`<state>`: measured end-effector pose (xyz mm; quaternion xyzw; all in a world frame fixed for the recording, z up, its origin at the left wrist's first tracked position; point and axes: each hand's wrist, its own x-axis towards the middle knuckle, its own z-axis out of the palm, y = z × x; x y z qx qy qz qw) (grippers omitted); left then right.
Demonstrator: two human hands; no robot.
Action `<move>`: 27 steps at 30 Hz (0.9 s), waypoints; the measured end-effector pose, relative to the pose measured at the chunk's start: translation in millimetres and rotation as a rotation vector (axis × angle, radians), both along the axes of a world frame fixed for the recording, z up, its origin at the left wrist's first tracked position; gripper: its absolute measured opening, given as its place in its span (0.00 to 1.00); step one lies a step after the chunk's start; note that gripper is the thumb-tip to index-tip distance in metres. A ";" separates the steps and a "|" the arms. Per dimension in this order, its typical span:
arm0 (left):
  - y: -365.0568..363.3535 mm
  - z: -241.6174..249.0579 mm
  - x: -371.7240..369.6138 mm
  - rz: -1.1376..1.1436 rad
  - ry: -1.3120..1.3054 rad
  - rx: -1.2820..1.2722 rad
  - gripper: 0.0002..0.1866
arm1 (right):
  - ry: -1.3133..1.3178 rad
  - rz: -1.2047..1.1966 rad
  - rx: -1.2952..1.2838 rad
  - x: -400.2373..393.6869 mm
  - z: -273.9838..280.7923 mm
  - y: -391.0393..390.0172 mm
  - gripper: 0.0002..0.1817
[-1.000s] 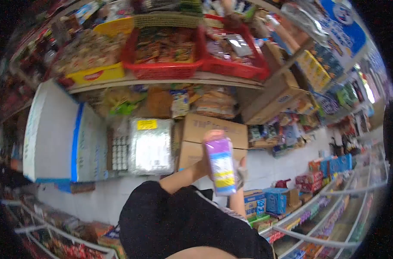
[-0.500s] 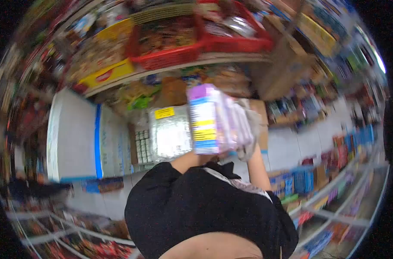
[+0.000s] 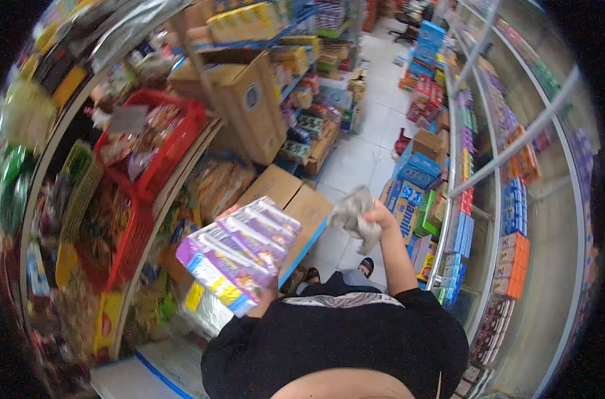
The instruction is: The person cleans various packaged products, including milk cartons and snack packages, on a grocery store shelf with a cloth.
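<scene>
My left hand (image 3: 270,291) supports a row of purple-and-white packaged boxes (image 3: 239,249), pressed together and tilted, with yellow and blue on the end face. The boxes cover most of that hand. Out to the right, my right hand (image 3: 380,216) is closed on a crumpled grey cloth (image 3: 356,216), which hangs over the floor apart from the boxes. Just beyond the purple boxes lies a closed brown cardboard carton (image 3: 309,207).
Red plastic baskets (image 3: 176,149) of packaged goods sit on the left shelf. A tall open carton (image 3: 249,110) stands farther along it. White floor tiles (image 3: 352,163) form an aisle, bordered on the right by blue cartons (image 3: 419,169) and a glass-fronted cabinet with metal rails (image 3: 515,156).
My view has swung to the right, toward the aisle. The cloth in my right hand, earlier up against the purple boxes, is now away from them. My left hand still holds the boxes.
</scene>
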<state>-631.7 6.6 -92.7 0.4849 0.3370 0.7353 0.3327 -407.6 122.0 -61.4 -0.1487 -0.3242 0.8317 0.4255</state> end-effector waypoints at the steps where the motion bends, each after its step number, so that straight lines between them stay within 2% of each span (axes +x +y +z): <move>1: 17.9 3.1 6.1 -0.022 0.007 0.002 0.38 | -0.121 0.184 0.236 13.7 9.6 4.0 0.29; 2: 40.5 8.1 14.1 -0.051 0.015 0.000 0.39 | -0.253 0.361 0.462 27.3 13.7 5.8 0.27; 3: 60.5 11.7 24.5 -0.095 0.026 -0.003 0.39 | -0.333 0.350 0.592 32.5 14.0 4.5 0.24; 4: 73.9 12.1 35.2 -0.152 0.036 -0.014 0.39 | -0.346 0.270 0.570 38.1 10.5 -0.3 0.24; 6: 96.2 9.9 52.5 -0.292 0.053 -0.059 0.40 | -0.630 0.072 0.058 45.5 -5.8 -17.9 0.34; 7: 104.0 7.4 67.2 -0.357 0.065 -0.084 0.41 | -0.620 -0.007 0.009 53.5 -17.0 -27.7 0.34; 9: 115.9 1.2 95.8 -0.462 0.081 -0.111 0.41 | -0.287 -0.063 -0.046 70.0 -32.8 -39.4 0.33; 10: 129.3 2.0 123.9 -0.508 0.086 -0.118 0.42 | -0.286 -0.130 -0.063 76.3 -22.7 -44.4 0.33; 11: 138.4 2.9 155.6 -0.549 0.096 -0.131 0.42 | -0.418 -0.338 0.239 79.4 -2.6 -52.7 0.31; 12: 116.2 -3.9 171.6 -0.578 0.107 -0.137 0.43 | -0.565 -0.530 0.547 88.6 14.7 -66.6 0.29; 13: 114.2 -6.0 183.5 -0.602 0.118 -0.148 0.43 | -0.632 -0.510 0.420 100.2 29.6 -79.1 0.31; 14: 108.8 64.6 223.0 -0.418 0.580 0.581 0.48 | -0.683 -0.482 0.292 113.1 37.0 -89.9 0.32; 15: 109.2 73.6 245.6 -0.530 0.726 0.639 0.47 | -0.928 -0.487 0.441 136.7 25.8 -92.4 0.34; 16: 111.7 81.3 266.7 -0.685 0.869 0.654 0.52 | -1.284 -0.654 0.790 157.4 14.3 -99.2 0.36; 18: 118.7 86.8 318.9 -0.807 0.826 0.859 0.47 | -1.211 -1.012 0.572 188.9 4.8 -115.4 0.36; 19: 120.2 90.5 338.8 -0.826 0.816 0.873 0.47 | -0.854 -1.171 0.486 197.1 6.8 -118.9 0.36; 20: 118.4 93.6 358.2 -0.887 0.925 0.914 0.46 | -0.488 -1.297 0.399 205.5 9.0 -123.2 0.36; 21: 114.9 95.6 377.3 -0.953 1.036 0.950 0.45 | -0.485 -1.487 0.346 214.8 10.0 -126.2 0.37; 22: 116.9 99.0 397.6 -1.208 1.052 0.727 0.40 | -0.530 -1.464 0.266 227.6 2.7 -131.4 0.37; 24: 103.8 104.4 429.2 -1.172 0.965 0.879 0.35 | -0.523 -1.611 0.164 238.9 11.1 -144.6 0.36; 25: 100.5 108.8 445.8 -1.241 0.921 0.901 0.33 | -0.633 -1.731 0.324 251.8 0.7 -145.4 0.34; 26: 100.8 114.2 458.7 -1.305 0.887 0.921 0.32 | -0.645 -1.759 0.320 262.6 -4.2 -152.9 0.34; 27: 104.2 120.7 473.1 -1.426 0.828 0.855 0.31 | -0.507 -1.740 0.209 269.1 -6.7 -159.2 0.34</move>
